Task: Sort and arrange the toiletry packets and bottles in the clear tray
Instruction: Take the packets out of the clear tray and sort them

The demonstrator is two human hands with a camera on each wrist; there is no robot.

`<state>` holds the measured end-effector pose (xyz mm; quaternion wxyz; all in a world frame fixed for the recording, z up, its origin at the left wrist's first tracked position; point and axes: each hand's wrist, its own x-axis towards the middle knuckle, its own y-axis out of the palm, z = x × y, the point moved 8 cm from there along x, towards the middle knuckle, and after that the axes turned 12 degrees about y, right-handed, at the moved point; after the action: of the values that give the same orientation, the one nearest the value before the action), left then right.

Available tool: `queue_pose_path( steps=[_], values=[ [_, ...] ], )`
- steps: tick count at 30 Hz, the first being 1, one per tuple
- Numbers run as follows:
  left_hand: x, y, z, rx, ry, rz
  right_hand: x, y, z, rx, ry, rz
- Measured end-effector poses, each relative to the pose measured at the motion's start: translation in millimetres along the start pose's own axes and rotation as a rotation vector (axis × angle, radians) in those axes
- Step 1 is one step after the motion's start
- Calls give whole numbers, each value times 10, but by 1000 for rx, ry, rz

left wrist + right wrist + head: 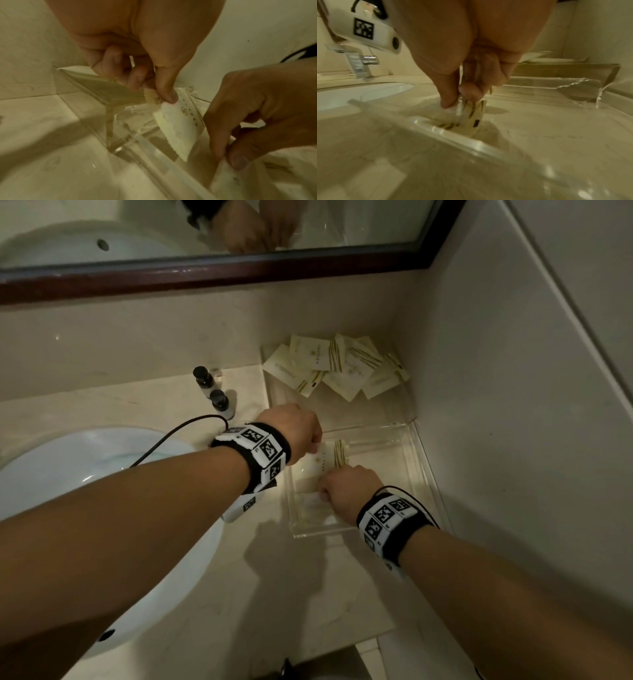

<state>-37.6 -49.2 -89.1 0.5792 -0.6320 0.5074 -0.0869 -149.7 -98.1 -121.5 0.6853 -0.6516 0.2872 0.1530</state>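
Observation:
A clear tray [423, 463] sits on the counter by the right wall. Over it, my left hand [315, 444] pinches the top edge of a cream packet [178, 129] between thumb and fingers, holding it upright inside the tray. My right hand [324, 491] pinches the corner of gold-striped packets [473, 116] low in the tray's near end. More cream packets [342, 368] lie piled in a second clear tray [409, 409] behind. Two small dark-capped bottles [212, 392] stand on the counter left of the trays.
A white sink basin [68, 474] lies to the left, with a chrome tap [358, 60] behind it. A dark-framed mirror [219, 275] hangs above the counter. The corner wall [513, 405] closes in the right side, close to the trays.

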Motion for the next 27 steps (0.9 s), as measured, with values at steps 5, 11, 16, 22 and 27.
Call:
queue_pose_path(
  steps=[5,11,16,22,27],
  values=[
    [15,116,-40,64,6,24,-66,-36,43,-28,-49,-84],
    [8,127,-145,217,53,27,-89,-71,61,-29,-59,-172],
    [-31,106,-137,234,65,-24,-75,-48,30,20,-44,-184],
    [-60,-171,100,17,-31,-185,-56,-292,-64,133,-7,-209],
    [-49,-550,363,-18,-102,-384,121,-784,-225,152,61,-313]
  ],
)
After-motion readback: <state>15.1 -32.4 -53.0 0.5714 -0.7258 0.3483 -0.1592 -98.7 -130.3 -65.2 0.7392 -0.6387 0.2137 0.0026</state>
